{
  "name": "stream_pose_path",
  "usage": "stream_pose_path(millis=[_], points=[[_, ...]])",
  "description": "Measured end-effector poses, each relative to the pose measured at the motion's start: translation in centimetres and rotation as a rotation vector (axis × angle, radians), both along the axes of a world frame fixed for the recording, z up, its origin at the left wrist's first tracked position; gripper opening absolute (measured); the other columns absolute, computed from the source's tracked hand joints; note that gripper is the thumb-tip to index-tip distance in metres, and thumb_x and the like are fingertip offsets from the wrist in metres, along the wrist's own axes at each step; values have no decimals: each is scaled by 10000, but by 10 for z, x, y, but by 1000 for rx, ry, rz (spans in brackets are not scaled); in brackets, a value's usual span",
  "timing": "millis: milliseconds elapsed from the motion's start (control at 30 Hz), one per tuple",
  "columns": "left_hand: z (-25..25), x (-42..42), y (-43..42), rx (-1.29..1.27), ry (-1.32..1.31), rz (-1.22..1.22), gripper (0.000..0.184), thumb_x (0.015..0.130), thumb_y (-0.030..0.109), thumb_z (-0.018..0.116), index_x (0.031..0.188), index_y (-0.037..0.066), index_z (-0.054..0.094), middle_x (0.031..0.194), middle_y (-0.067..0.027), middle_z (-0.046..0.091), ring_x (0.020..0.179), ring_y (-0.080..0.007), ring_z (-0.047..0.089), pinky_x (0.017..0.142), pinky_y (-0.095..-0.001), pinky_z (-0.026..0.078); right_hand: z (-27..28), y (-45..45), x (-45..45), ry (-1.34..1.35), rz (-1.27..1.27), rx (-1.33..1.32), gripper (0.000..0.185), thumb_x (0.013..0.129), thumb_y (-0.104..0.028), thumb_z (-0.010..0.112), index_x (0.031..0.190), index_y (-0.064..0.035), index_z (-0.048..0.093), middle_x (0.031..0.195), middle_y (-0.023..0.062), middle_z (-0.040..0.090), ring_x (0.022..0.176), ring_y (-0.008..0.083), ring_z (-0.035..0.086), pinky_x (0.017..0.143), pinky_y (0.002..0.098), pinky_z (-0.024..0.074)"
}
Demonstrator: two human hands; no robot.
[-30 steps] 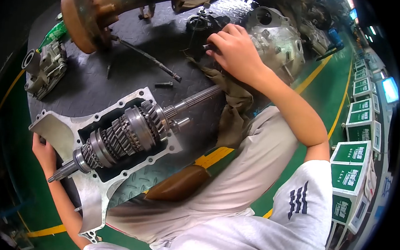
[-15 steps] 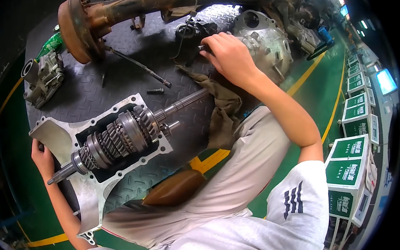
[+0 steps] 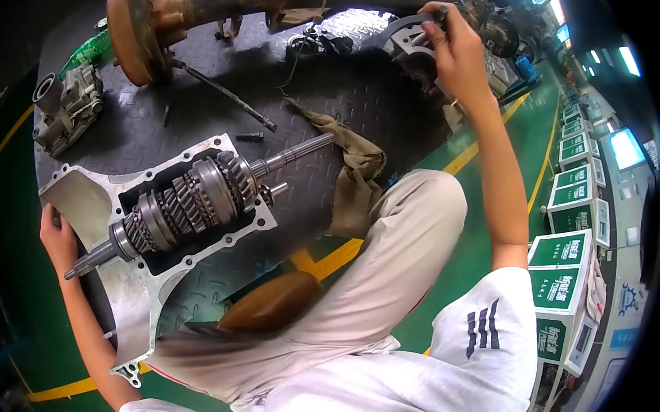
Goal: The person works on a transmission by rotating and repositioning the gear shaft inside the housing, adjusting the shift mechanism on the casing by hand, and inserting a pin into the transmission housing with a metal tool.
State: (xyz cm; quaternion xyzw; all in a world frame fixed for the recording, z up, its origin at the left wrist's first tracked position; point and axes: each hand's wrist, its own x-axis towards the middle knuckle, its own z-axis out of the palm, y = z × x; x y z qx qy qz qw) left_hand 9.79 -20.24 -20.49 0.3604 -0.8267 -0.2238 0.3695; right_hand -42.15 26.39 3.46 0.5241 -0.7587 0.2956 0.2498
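A half gearbox housing (image 3: pixel 136 299) lies open on the dark table, with a gear shaft assembly (image 3: pixel 191 203) in it. My left hand (image 3: pixel 60 239) is at the flared end of this housing, fingers curled at its rim. Farther back, my right hand (image 3: pixel 462 57) is closed on the edge of a second metal housing piece (image 3: pixel 416 46), which is tilted up with its dark hollow side showing. My fingers partly cover that edge. A brown cloth (image 3: pixel 356 169) lies beside the splined end of the shaft.
A rusty axle with a drum (image 3: pixel 127 27) spans the back of the table (image 3: pixel 198 110). A rod (image 3: pixel 226 97), a bolt (image 3: pixel 250 135) and a small casting (image 3: pixel 66 108) lie left of centre. Green-and-white boxes (image 3: pixel 558 259) line the right side.
My right hand has moved right and away from me, and the second housing piece is now tilted up in it. My left hand stays at the open housing's rim. The view has shifted slightly.
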Motion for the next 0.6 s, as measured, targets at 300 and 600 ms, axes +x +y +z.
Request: stream_pose_path(millis=[300,600], points=[[-8,7,-12,25,-57,47,305,988,50,611,1273,-58,615,1121,-188,711,999,-244,695,898,-330,529,41,-10,-27,68,-136,-150,355,1036,-265,606,822,16,639,673,56,602,634,127,555,586,326,429],[-20,16,-31,50,-44,10,344,1003,90,629,1310,-64,607,1149,-160,706,1009,-177,665,902,-300,519,54,-12,-61,-250,-82,-278,492,1035,-338,640,675,-4,671,579,-12,600,507,63,494,493,273,371]])
